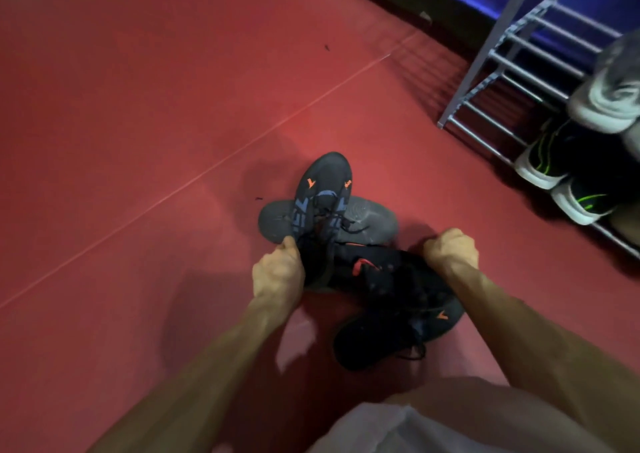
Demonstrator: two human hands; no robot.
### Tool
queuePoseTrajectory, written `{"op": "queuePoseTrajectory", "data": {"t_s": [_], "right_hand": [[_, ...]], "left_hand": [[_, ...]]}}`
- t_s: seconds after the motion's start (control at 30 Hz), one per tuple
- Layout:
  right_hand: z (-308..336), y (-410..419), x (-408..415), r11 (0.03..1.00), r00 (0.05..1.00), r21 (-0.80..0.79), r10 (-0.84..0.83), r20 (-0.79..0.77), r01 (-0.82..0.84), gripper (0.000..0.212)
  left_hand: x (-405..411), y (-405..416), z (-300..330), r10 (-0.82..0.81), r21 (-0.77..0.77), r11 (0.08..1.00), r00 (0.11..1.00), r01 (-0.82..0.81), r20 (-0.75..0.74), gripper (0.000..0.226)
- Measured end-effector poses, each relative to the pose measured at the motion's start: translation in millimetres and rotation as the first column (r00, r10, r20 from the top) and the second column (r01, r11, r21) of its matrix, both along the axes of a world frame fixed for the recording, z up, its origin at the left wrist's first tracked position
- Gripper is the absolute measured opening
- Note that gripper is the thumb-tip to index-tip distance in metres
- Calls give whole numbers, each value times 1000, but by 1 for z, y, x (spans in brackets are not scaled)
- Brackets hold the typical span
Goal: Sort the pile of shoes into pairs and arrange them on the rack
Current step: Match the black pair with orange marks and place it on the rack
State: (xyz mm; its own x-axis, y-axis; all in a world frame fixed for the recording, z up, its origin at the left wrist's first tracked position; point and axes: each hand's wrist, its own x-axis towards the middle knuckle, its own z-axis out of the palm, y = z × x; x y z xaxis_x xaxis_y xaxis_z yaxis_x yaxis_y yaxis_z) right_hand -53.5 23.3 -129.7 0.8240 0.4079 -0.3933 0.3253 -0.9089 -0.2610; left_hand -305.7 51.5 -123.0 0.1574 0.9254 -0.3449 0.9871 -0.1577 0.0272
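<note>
Gripping now: the left hand (pixel 278 272) is closed on the heel end of the dark shoe with blue side bands and orange marks (pixel 320 203).
Shoe's long axis: it runs straight away from the person, toe far, heel near, crossing over the shoe beneath it.
Shoe beneath: a grey shoe (pixel 367 218) lies crosswise, left to right, its two ends showing on either side of the held one.
Near shoes: a black shoe with a red mark (pixel 384 272) sits between the hands; another dark shoe with an orange mark (pixel 398 334) lies closer to the person, toe pointing toward the right forearm.
Right hand (pixel 450 250): curled into a fist at the right edge of the pile; whether it holds a shoe or lace cannot be told.
Rack (pixel 505 71): up and to the right of the pile, nearer the right hand, with empty bars at its left end.
On the rack: white-soled shoes with green stripes (pixel 554 165) on a lower tier, a pale grey shoe (pixel 613 95) above.
Floor: red floor (pixel 173 106), bare to the left.
Likely next move: the mate of the held shoe seems to be the near orange-marked one, so the right hand is better placed for it.
</note>
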Motion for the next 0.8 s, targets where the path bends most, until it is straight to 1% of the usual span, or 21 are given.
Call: {"op": "queuePoseTrajectory", "data": {"t_s": [0.03,0.07,0.1,0.17,0.2,0.27,0.3,0.37,0.4,0.47,0.57,0.63,0.67,0.7,0.73,0.8], "right_hand": [[0,-13,10,994,994,-19,-104,17,104,31],[1,-26,21,986,986,-27,-165,-4,165,30],[0,-41,30,984,981,-32,-176,-86,174,30],[2,-67,39,991,948,-44,-132,-288,124,29],[5,-78,39,988,923,-68,-156,-351,141,28],[1,-93,35,976,885,-113,-217,-412,187,24],[-3,-97,33,979,878,-106,-204,-434,175,20],[-9,-101,31,985,879,-59,-170,-446,161,12],[-9,-103,31,985,882,-19,-164,-442,174,12],[-12,-102,38,978,891,80,-142,-431,194,20],[-7,-85,59,959,930,205,-117,-349,197,20],[6,-74,79,938,954,265,-152,-259,222,21],[14,-71,90,908,951,314,-216,-222,279,23],[18,-70,103,853,925,364,-316,-210,374,24],[25,-71,114,758,875,437,-428,-227,484,24],[36,-78,133,497,748,583,-570,-339,643,20]], "left_hand": [[0,1,1,-12,-3,1000,1000,12,7,28],[0,1,2,-30,-2,1000,999,30,13,27],[0,3,3,-59,8,998,998,59,12,26],[0,8,6,-137,36,990,991,137,3,21],[2,11,8,-185,56,981,983,184,7,20],[10,17,13,-311,109,946,950,306,28,19],[17,20,16,-372,132,922,928,364,37,21],[36,25,23,-467,174,875,882,452,59,26],[47,27,27,-500,186,857,863,480,74,26],[67,27,31,-536,176,839,837,515,110,24],[91,17,32,-550,159,833,825,530,129,21],[102,8,31,-539,185,839,829,512,150,23],[107,5,31,-533,199,842,830,501,165,24],[112,3,30,-525,209,846,832,490,179,25],[117,1,29,-517,213,852,833,479,195,27],[126,-3,27,-503,208,862,833,463,232,29]]}}
